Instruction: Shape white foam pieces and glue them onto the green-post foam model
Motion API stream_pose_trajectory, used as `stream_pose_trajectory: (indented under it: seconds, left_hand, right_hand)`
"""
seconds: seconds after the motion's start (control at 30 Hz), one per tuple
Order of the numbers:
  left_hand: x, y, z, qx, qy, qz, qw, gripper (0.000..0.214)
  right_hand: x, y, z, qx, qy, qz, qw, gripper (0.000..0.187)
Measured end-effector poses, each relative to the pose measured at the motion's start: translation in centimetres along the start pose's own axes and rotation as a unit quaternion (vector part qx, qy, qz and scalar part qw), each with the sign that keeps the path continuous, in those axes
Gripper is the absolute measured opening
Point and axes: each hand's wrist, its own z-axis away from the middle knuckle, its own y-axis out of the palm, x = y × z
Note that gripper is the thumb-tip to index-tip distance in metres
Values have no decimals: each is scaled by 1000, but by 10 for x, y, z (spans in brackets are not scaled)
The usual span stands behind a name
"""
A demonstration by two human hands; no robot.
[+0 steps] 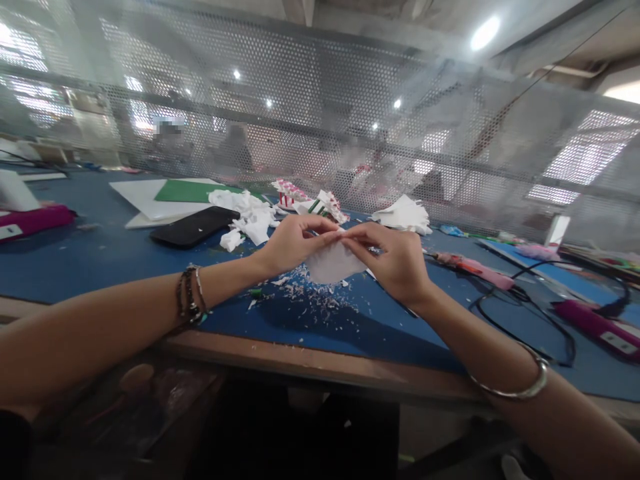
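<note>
My left hand [293, 241] and my right hand [393, 257] meet above the blue table [90, 260], both pinching a small piece of white paper [333, 263] along its top edge. The paper hangs between the fingers, just above a scatter of tiny white paper scraps [313, 297] on the table. Beads circle my left wrist and a metal bangle my right.
A black phone [195, 227] lies left of the hands beside crumpled white paper [250, 217]. Green and white sheets [175, 193] sit further back. Pink tools with black cables [500, 293] lie at right. A perforated metal screen [320, 127] backs the table.
</note>
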Motion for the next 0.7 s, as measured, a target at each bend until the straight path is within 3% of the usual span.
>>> stream_pose_trajectory:
  seconds: [0.23, 0.43, 0.6, 0.7]
  left_hand:
    - [-1, 0, 2, 9, -18, 31, 999, 21]
    - [-4, 2, 2, 4, -49, 41, 998, 21]
    - [-5, 2, 2, -2, -55, 48, 997, 21]
    - [-3, 1, 1, -1, -53, 46, 998, 20]
  right_hand:
    - [3, 1, -3, -4, 144, -172, 974, 12]
    - [1, 1, 0, 47, 79, -101, 991, 17]
    - [0, -1, 0, 19, 39, -28, 999, 12]
    - [1, -3, -2, 33, 26, 4, 999, 11]
